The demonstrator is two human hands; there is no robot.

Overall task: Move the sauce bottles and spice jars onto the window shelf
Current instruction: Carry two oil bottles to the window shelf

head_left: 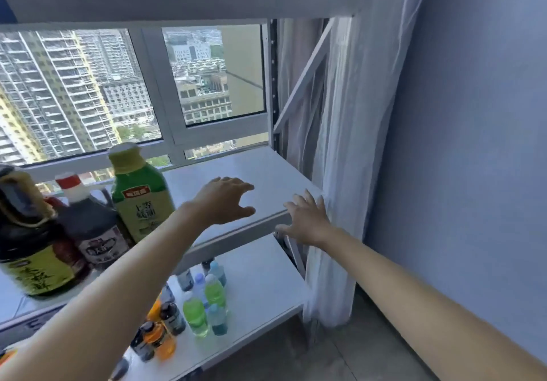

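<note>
Three sauce bottles stand at the left of the white window shelf (266,173): a green bottle with a yellow cap (139,200), a dark bottle with a red and white cap (91,226), and a large dark bottle with a yellow label (29,247) nearest me. My left hand (225,200) hovers over the bare right part of the shelf, fingers spread, holding nothing. My right hand (307,221) is at the shelf's front right corner, fingers spread, also holding nothing. No spice jars can be told apart here.
A lower shelf (266,286) carries several small drink bottles (204,306), green, blue, orange and dark. A sheer white curtain (346,144) hangs right of the rack beside a blue wall. Another shelf board runs overhead. The window lies behind.
</note>
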